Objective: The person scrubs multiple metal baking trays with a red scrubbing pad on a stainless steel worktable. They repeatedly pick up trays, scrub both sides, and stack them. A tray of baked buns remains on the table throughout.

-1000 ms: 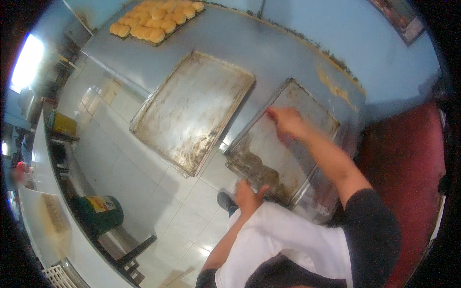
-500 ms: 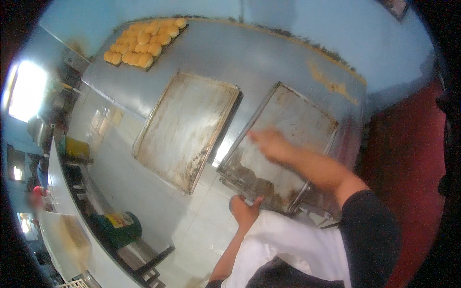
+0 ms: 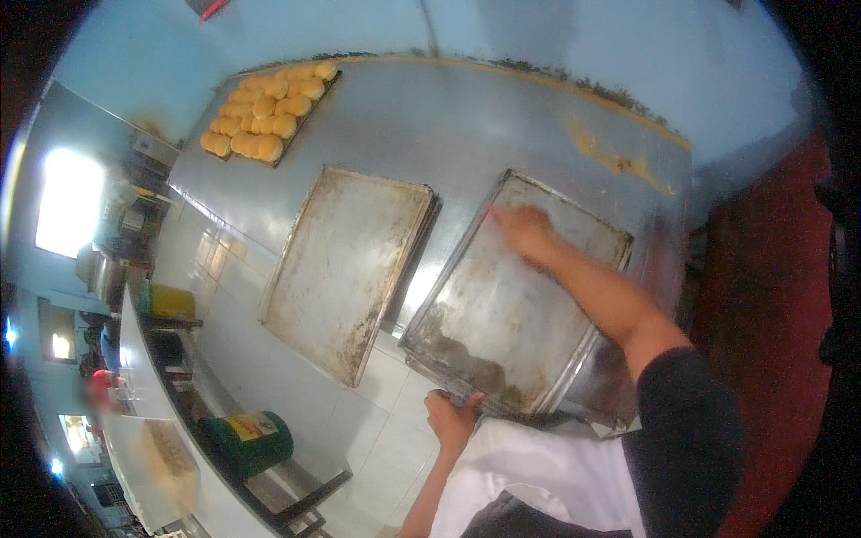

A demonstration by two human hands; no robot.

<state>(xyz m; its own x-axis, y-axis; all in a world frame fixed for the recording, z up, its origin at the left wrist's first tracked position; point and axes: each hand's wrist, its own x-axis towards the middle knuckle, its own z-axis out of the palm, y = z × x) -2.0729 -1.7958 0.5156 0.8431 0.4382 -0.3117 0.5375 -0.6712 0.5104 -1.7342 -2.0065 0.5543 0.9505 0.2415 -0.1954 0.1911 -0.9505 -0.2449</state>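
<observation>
A metal baking tray [image 3: 529, 278] with dark stains along its near end lies on a steel-topped table [image 3: 430, 117], and its near edge sticks out toward my apron. My left hand [image 3: 453, 417] grips that near edge, thumb on top. Over the far left part of the same tray is my right hand [image 3: 525, 235], its fingers closed near the surface. Whatever it holds, if anything, is hidden; a reddish tip shows at the fingers. To the left, a second tray [image 3: 350, 260], worn and browned, overhangs the table's front edge.
Round golden buns [image 3: 265, 108] are heaped on trays at the far left of the table. A blue wall [image 3: 610, 45] rises behind. On the left stand a white counter [image 3: 157, 377], a dark green bucket [image 3: 251, 439] and a yellow container [image 3: 170, 300]. White floor tiles [image 3: 377, 421] show below.
My right hand has moved away from me, toward the tray's far left corner. The left hand keeps its grip on the near edge. The whole view has shifted slightly.
</observation>
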